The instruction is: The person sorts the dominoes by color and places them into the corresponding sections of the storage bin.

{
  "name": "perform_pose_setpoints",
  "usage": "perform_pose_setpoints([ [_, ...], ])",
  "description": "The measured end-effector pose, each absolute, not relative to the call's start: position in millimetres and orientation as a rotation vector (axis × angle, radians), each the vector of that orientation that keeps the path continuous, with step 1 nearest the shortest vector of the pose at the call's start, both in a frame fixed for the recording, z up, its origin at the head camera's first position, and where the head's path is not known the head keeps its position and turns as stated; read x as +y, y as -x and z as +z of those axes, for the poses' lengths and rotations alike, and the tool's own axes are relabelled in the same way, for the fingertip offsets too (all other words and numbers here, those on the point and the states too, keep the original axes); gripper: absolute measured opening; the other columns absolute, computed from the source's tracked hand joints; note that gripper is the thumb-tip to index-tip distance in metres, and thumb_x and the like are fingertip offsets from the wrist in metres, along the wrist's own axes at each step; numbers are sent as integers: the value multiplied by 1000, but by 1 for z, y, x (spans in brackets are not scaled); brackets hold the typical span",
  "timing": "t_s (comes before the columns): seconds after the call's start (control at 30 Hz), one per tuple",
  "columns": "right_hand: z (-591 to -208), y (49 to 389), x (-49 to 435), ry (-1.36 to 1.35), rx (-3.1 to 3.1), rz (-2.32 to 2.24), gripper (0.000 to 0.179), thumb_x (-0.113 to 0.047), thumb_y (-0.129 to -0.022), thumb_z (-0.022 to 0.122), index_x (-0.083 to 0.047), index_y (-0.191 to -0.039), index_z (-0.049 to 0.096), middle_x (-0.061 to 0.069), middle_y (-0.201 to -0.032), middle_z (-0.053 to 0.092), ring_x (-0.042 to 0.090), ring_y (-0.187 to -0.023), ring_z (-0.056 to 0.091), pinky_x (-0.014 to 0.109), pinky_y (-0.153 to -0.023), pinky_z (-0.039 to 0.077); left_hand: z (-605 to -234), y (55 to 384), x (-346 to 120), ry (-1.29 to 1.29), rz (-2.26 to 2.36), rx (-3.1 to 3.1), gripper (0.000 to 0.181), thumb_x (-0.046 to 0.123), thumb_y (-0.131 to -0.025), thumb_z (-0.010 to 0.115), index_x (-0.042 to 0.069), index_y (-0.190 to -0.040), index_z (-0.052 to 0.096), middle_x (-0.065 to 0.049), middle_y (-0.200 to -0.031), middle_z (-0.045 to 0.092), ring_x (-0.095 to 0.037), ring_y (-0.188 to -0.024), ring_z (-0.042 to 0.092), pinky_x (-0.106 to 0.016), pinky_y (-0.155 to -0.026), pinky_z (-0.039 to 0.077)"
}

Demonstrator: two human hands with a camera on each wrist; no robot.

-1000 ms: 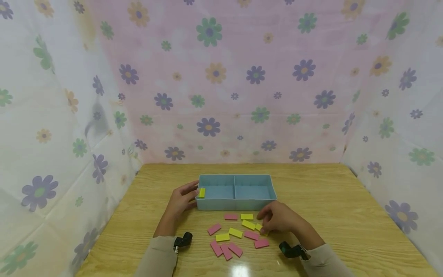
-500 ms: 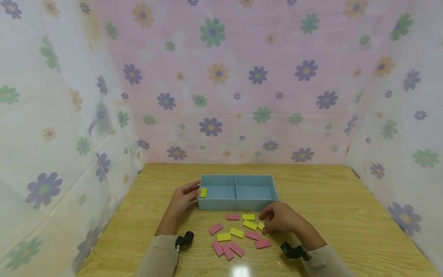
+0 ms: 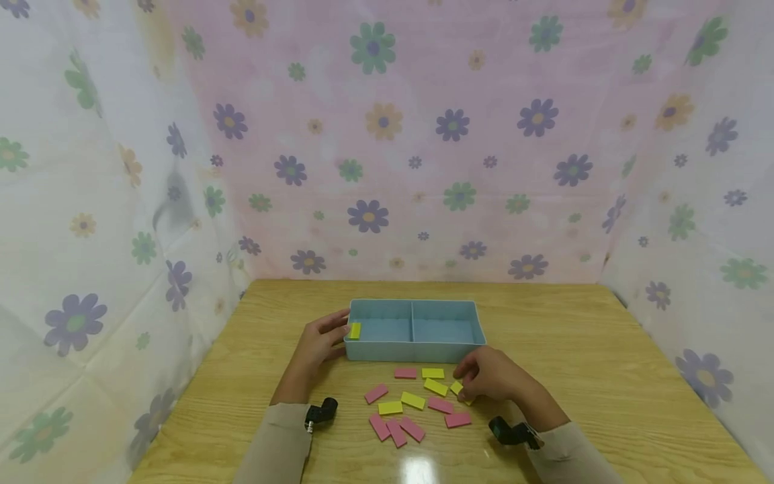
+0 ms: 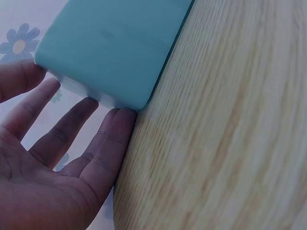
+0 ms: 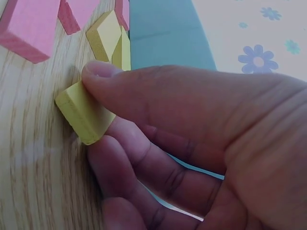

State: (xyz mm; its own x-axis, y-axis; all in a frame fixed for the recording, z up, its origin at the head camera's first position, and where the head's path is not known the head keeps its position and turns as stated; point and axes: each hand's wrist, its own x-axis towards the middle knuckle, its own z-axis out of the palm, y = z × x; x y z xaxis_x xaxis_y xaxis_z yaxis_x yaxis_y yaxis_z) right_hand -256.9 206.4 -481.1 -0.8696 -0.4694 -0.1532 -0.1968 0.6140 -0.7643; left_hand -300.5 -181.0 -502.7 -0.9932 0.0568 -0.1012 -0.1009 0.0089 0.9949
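Observation:
A light blue two-compartment box (image 3: 387, 351) stands on the wooden table. My left hand (image 3: 316, 341) is at its left end; in the left wrist view the extended fingertips rest against the box's end wall, and the thumb is at the rim. A single yellow block (image 3: 355, 331) leans upright in the left compartment's left end. My right hand (image 3: 492, 375), in front of the box's right corner, pinches a flat yellow block (image 5: 79, 115) between thumb and fingers, close over the table. Its far end is hidden by the fingers.
Several pink blocks (image 3: 412, 429) and yellow blocks (image 3: 413, 400) lie scattered in front of the box, left of my right hand. Floral cloth (image 3: 417, 161) encloses the table (image 3: 544, 316) at the back and sides. Black wrist cameras (image 3: 510, 432) sit on both wrists.
The head view has shifted slightly. Both hands, the box and the blocks keep nearly the same places, the right hand staying at the same yellow block.

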Motion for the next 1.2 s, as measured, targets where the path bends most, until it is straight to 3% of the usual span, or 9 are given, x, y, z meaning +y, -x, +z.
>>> perform_pose_setpoints([
  [0.33, -480, 256, 205, 563, 2580, -1071, 22, -13, -73, 93, -9, -90, 80, -1, -77, 71, 17, -71, 60, 31, -61, 50, -505, 300, -182, 71, 2142, 2138, 48, 17, -102, 67, 17, -149, 58, -16, -152, 55, -39, -131, 61, -50, -98, 58],
  [0.93, -466, 258, 203, 555, 2523, -1156, 16, -16, -82, 87, -8, -95, 82, 0, -83, 75, 15, -72, 65, 30, -62, 54, -503, 300, -181, 42, 2146, 2143, 48, 14, -103, 65, 16, -150, 57, -17, -153, 54, -40, -130, 61, -50, -97, 58],
  [1.2, -454, 263, 198, 563, 2530, -1187, 15, -17, -86, 84, -7, -98, 80, 2, -75, 73, 14, -61, 61, 31, -55, 53, -504, 300, -180, 26, 2154, 2147, 47, 14, -103, 65, 16, -150, 57, -17, -153, 54, -40, -130, 62, -51, -97, 58],
])
